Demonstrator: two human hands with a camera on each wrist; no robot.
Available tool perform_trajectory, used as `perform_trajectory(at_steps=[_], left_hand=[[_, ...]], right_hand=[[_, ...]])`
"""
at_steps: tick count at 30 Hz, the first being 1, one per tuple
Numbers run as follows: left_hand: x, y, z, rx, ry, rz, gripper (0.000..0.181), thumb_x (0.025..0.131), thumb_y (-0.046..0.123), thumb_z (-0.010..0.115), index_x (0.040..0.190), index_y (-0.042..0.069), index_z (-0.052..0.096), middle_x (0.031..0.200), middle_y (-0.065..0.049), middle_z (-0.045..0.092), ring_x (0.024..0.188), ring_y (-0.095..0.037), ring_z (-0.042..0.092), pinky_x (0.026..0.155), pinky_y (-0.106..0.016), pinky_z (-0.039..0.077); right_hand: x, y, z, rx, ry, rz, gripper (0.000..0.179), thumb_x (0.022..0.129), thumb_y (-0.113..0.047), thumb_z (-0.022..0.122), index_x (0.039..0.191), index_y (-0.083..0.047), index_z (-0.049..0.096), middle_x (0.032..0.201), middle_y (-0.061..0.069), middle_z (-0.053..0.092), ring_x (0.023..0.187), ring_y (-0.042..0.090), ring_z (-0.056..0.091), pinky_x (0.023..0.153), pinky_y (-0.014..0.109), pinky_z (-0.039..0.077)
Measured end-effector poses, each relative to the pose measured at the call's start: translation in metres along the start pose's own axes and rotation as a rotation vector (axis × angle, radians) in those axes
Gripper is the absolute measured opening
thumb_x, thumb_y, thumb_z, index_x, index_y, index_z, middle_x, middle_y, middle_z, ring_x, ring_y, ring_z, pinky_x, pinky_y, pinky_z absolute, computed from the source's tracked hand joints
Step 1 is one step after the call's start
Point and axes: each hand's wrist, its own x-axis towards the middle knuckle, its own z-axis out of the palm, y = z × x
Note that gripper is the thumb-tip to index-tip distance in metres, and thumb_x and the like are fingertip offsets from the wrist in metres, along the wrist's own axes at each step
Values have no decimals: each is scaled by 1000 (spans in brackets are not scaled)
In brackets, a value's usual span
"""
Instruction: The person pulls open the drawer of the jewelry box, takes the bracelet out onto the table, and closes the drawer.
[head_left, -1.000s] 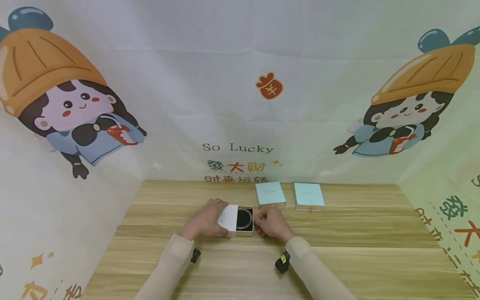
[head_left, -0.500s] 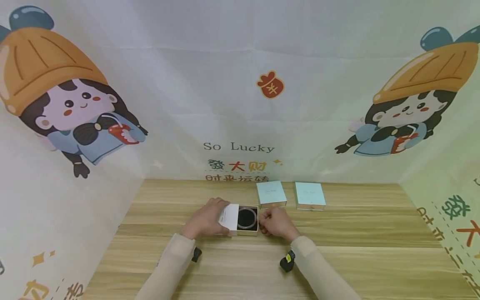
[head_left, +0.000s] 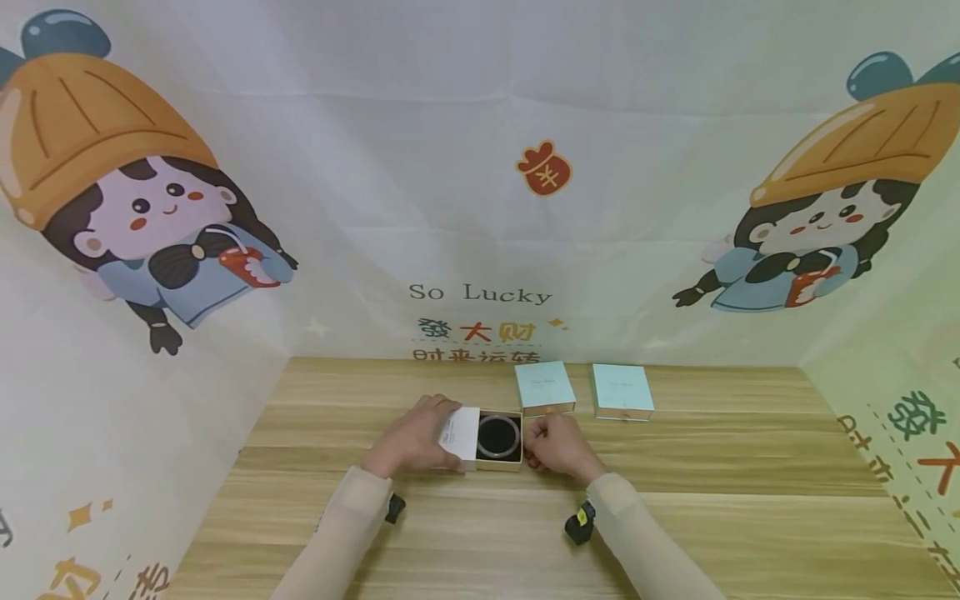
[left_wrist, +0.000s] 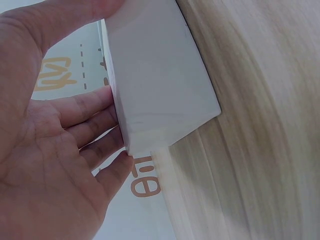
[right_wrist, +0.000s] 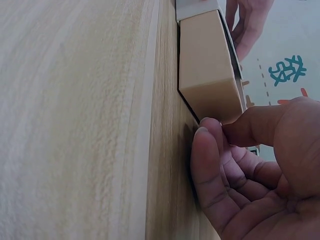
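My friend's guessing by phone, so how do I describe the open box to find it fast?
On the wooden table, find the left hand and the right hand. Between them is a small box, its white sleeve covering only part of the tan drawer. Unlike the two closed pale-blue boxes farther back, it shows a ring on black inside.

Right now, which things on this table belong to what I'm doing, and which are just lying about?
Seemingly in the job:
white box cover
tan drawer
pale ring inside it

Apparently just lying about:
left pale-blue box
right pale-blue box
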Motion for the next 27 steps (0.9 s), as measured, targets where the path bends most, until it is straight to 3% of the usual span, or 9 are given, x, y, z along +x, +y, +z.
perform_trajectory(at_steps=[27], left_hand=[[-2, 0, 1, -12, 16, 17, 97, 64, 34, 96, 146, 6, 53, 144, -10, 57, 134, -29, 51, 113, -49, 45]], right_hand=[[-1, 1, -4, -56, 20, -7, 17, 89, -1, 59, 74, -5, 65, 60, 2, 66, 50, 9, 63, 50, 23, 51]])
